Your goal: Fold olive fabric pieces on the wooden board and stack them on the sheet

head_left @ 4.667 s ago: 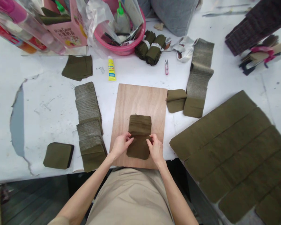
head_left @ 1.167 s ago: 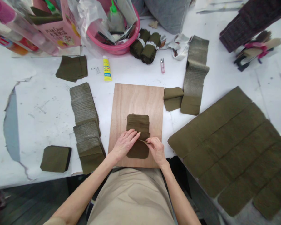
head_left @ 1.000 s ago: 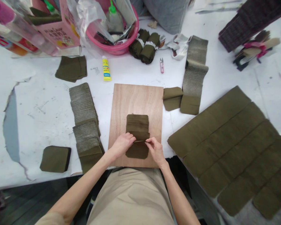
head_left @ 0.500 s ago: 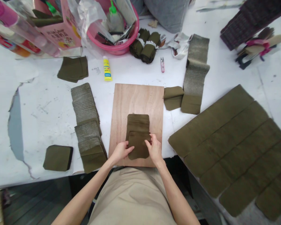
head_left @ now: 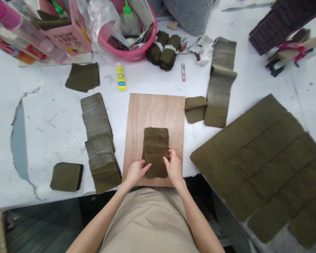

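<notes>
Both my hands hold an olive-green fabric piece [head_left: 157, 165] by its sides, low on a wooden board [head_left: 158, 109]. My left hand [head_left: 135, 173] pinches its left edge, thumb on top and fingers mostly beneath. At the right edge, my right hand [head_left: 174, 168] grips it between thumb and fingers. Just behind the held piece, partly covered by it, lies another olive fabric piece [head_left: 156, 136] with rounded corners. Whether the held piece is one layer or several I cannot tell.
Left of the board lies an overlapping row of olive pieces [head_left: 98, 140], with a neat stack [head_left: 65, 176] beyond it. Large olive panels [head_left: 255, 154] spread at right. Behind are a yellow tube [head_left: 121, 77], pink thread snips [head_left: 183, 72], a pink basin [head_left: 131, 54] and rolled bundles [head_left: 169, 52].
Both hands keep their grip on the fabric piece. The row of edges showing on the piece behind looks smoother now. The whole view has shifted very slightly.
</notes>
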### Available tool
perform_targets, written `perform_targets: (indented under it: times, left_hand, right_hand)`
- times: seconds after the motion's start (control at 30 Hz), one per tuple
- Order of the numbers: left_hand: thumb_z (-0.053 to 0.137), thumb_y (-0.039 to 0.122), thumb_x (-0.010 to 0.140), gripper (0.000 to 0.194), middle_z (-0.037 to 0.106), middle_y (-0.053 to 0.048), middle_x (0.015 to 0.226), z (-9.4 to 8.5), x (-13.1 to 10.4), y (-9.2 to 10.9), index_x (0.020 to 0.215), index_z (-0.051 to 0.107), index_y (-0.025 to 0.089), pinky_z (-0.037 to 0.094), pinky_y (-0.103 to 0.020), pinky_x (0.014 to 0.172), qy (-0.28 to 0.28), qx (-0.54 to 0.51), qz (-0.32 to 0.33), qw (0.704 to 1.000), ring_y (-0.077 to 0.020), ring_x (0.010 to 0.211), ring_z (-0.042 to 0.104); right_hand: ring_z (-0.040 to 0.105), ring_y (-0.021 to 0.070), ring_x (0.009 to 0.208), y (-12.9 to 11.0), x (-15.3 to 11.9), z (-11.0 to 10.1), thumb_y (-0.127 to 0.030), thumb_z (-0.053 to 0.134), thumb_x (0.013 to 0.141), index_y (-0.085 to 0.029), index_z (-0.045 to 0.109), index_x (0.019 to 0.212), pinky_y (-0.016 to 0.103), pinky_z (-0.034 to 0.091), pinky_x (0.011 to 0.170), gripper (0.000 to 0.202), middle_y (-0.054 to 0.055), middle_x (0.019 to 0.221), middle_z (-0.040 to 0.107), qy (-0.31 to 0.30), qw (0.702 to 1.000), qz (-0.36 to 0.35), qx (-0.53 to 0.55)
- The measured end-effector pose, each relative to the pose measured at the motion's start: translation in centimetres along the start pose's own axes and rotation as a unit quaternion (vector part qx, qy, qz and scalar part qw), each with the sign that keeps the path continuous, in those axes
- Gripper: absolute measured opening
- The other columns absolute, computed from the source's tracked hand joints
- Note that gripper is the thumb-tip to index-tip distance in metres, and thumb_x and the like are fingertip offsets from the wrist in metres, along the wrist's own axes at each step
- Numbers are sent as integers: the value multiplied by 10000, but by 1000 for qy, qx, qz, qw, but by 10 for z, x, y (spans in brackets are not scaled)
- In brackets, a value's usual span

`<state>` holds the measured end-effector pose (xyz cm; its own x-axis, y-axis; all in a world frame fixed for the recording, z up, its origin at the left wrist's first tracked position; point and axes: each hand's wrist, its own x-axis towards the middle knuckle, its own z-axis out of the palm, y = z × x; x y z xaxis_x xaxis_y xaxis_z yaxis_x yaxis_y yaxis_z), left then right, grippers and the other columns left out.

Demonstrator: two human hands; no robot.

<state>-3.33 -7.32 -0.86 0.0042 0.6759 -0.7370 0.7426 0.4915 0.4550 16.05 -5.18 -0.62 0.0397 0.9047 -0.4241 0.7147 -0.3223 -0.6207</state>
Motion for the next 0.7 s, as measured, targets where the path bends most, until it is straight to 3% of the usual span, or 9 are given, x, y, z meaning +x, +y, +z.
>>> perform_targets:
  times: [0.23,0.7]
  left_hand:
    - [511,447,843,318,576,9,563,0,-2,5,652,522,192,226,-233,500,33,83,-12,996,-130,514,504]
    - [479,504,851,380,528,15,525,2,-5,5,619,452,204,213,-239,501,61,113,3,992,-141,501,490]
  right_hand:
    - [656,201,729,-6,-4,-1,-261,543,863,-222,441,1161,289,433,625,318,34,932,663,2,996,21,-87]
    - [645,194,720,-1,-2,-1,-256,559,850,-226,450,1085,275,420,608,261,-9,818,640,27,999,14,-27]
